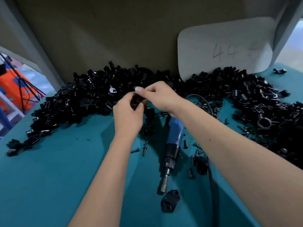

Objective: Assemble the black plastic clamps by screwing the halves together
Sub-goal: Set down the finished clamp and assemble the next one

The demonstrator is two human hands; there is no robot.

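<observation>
We find the left hand (127,115) gripping a clamp half (136,102) and the right hand (157,95) pinching at it; halves should seat flush before the screwdriver (173,141) is used.

Handwritten "44" on the pale rounded card (226,46) at two o'clock, leaning against the back wall above the worktop (49,177); beside the number, a further handwritten character, too faint to read.

From my remote seat, the small black plastic clamp piece (136,102) was mostly buried between my left hand (127,115) and right hand (157,95); I couldn't tell its shape. The right-side black parts heap (278,115) ran off-frame.
</observation>
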